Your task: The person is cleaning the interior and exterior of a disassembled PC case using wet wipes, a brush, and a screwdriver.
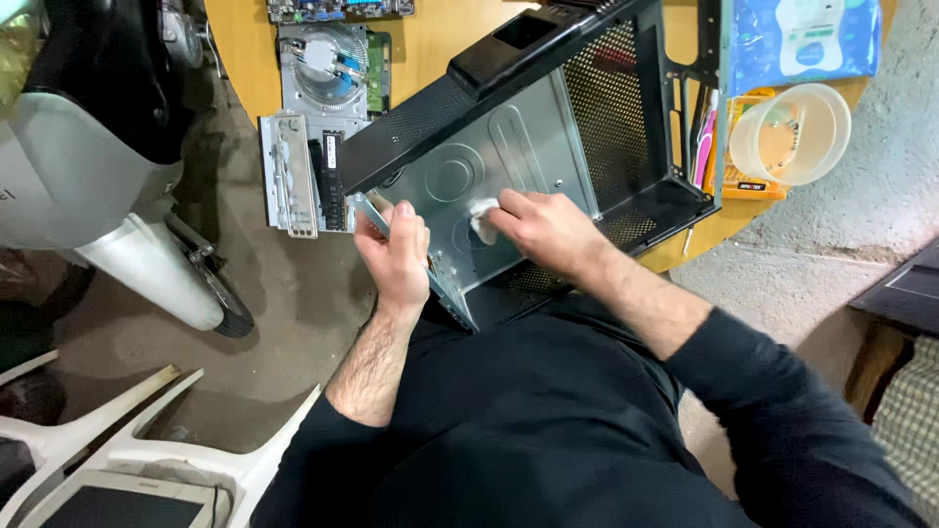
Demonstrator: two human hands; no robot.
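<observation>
Round and wooden, the tabletop [430, 44] stands over a grey concrete floor [293, 293] and carries an open computer case [548, 127], black outside and bare grey metal within, tipped toward the person with its near edge over the table's rim, against their dark-sleeved body. Of the two hands, the left hand [396, 256] is wrapped around the case's lower left metal edge, fingers curled over it and thumb alongside. The right hand [548, 230] lies flat on the inner metal panel, fingers pressing a small white cloth [481, 217] against it; only a corner of the cloth shows past the fingertips. Beside the case on the left sit a silver port plate [290, 176] and a circuit board with a round cooling fan [328, 64]. To the right are a clear plastic tub [790, 135], resting on an orange tool box [743, 176], and a blue packet of wipes [802, 39]. White plastic chairs [127, 450] stand at lower left.
</observation>
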